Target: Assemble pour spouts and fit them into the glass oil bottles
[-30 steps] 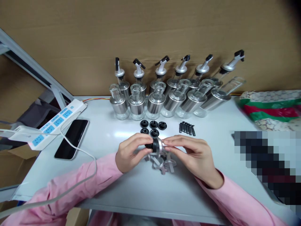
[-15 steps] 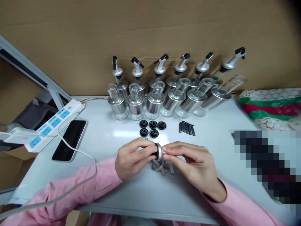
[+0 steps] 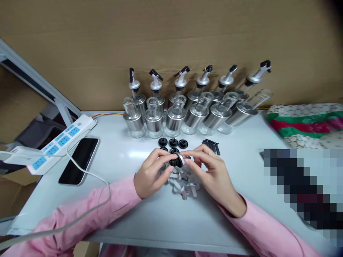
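Between my hands is a bottle pourer [image 3: 180, 160], its black ribbed stopper turned left and its silver collar on the right. The fingers of my left hand [image 3: 152, 175] are closed on the stopper side. My right hand [image 3: 214, 171] pinches the silver collar between thumb and fingertips. Below them lies a pile of silver pourer spouts [image 3: 183, 185], partly covered by my hands. Just beyond, several black stoppers [image 3: 173, 142] rest in rows, the nearer ones partly hidden. A cluster of small black levers [image 3: 211, 146] lies past my right hand.
Glass bottles with steel sleeves [image 3: 175, 119] stand in two rows at the back; the rear row carries pourers [image 3: 180, 81]. On the left are a power strip [image 3: 63, 141], a phone [image 3: 79, 160] and a white cable [image 3: 91, 173] crossing my left sleeve. Patterned cloth [image 3: 308, 123] lies at right.
My hands have lifted slightly away from me with the pourer, which has tilted so its stopper shows more. More of the spout pile is uncovered. The view has shifted a little.
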A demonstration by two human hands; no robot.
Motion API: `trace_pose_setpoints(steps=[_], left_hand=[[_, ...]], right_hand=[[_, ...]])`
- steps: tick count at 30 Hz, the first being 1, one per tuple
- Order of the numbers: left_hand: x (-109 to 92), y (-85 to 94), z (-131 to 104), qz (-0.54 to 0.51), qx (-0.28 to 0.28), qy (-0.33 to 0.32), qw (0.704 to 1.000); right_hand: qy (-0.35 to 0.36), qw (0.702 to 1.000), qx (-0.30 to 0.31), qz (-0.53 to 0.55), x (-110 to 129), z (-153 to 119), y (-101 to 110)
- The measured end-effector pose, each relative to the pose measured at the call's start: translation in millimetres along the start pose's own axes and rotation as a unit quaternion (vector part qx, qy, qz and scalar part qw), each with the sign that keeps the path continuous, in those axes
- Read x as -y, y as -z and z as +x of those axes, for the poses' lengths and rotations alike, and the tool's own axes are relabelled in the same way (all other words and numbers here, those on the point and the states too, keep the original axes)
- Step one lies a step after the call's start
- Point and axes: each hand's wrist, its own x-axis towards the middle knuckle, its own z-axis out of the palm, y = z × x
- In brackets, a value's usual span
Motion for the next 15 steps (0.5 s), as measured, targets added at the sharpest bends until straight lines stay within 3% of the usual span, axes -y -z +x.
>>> trace_pose_setpoints(steps=[6,11,15], left_hand=[[4,-2.1,-2,-0.023,-0.022,0.011,0.999],[-3,-1.1,1,-0.062,0.011,0.031,0.998],[-9,-2.4,1,-0.165,0.037,0.107,0.980]], right_hand=[[0.009,0.993,0.094,0.069,5,-6,-4],[-0.019,0.993,0.070,0.090,6,-7,-5],[-0.026,0.989,0.086,0.119,5,-5,-2]])
